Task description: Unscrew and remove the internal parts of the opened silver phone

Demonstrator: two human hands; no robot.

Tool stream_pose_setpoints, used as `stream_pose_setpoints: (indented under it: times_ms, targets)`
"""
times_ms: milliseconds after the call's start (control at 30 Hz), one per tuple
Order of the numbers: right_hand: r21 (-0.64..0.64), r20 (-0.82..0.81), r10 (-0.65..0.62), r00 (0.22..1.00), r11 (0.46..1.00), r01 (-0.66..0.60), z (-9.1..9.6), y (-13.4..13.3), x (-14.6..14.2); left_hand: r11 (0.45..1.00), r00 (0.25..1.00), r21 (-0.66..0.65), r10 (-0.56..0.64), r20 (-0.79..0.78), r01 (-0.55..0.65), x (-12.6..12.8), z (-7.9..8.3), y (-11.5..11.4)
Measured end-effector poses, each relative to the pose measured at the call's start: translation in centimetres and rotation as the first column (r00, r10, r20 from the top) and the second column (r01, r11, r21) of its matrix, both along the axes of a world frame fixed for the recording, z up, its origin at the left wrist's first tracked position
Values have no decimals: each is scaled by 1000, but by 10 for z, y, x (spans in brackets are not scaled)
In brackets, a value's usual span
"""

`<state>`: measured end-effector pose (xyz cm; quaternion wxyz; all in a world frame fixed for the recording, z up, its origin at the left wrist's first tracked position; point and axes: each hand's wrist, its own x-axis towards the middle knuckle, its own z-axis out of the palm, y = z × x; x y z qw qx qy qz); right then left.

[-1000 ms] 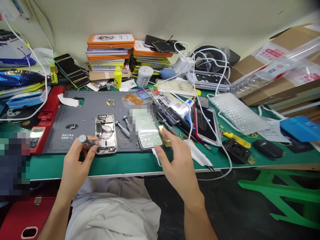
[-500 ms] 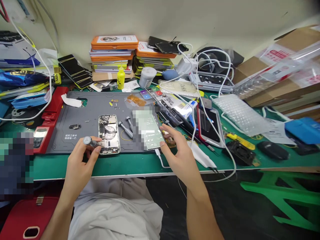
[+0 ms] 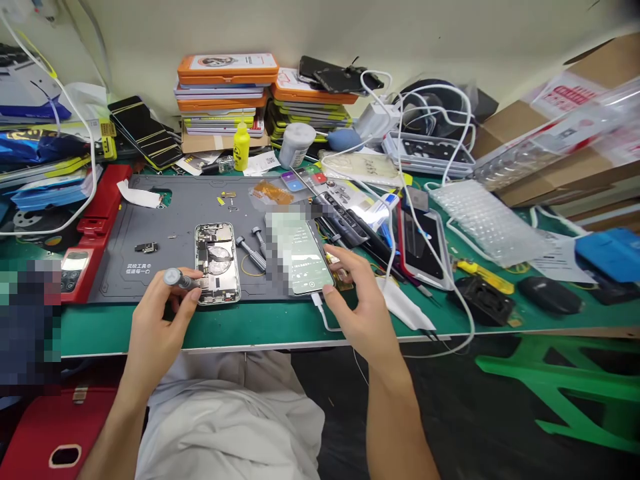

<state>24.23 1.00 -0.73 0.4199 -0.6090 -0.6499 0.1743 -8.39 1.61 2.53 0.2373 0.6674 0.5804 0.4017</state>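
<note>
My left hand is closed round a small screwdriver, whose tip rests at the lower left edge of an opened phone lying on the grey work mat. To its right lies a lit phone, plugged into a white cable. My right hand rests at that phone's lower right corner, thumb and fingers curled against its edge. Two more screwdrivers lie between the two phones.
A red-cased phone with white cables across it lies right of my hand, beside tweezers and a black tool row. Stacked orange boxes, a yellow bottle and a white jar stand at the back. Cardboard boxes fill the right.
My right hand has drawn back from the lit phone's right side to its lower right corner. The left hand with the screwdriver has hardly moved. The view shifted slightly.
</note>
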Motion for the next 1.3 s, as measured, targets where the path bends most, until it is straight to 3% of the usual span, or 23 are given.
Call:
stream_pose_setpoints:
  times_ms: [200, 467, 567, 767, 1033, 1200, 1300]
  targets:
    - [-70, 29, -46, 999, 996, 48, 3, 11, -4, 1000, 1000, 0, -20, 14, 20, 0, 0, 1]
    - [-80, -127, -116, 985, 991, 107, 4, 13, -7, 999, 999, -3, -37, 20, 37, -1, 1, 0]
    - [-27, -183, -156, 971, 988, 154, 5, 9, -8, 1000, 999, 1, -30, 16, 30, -1, 1, 0]
    - [92, -134, -183, 974, 976, 196, 7, 7, -13, 999, 999, 14, -35, 26, 35, -1, -1, 1]
    - [-47, 16, -85, 996, 995, 86, 3, 13, -11, 999, 999, 16, -39, 23, 39, -2, -1, 2]
    - [-19, -52, -69, 996, 997, 68, 3, 13, -10, 999, 999, 15, -40, 26, 40, -2, -2, 1]
    - [-7, 29, -43, 999, 999, 43, 3, 11, -10, 999, 999, 6, -37, 25, 37, -2, -2, 1]
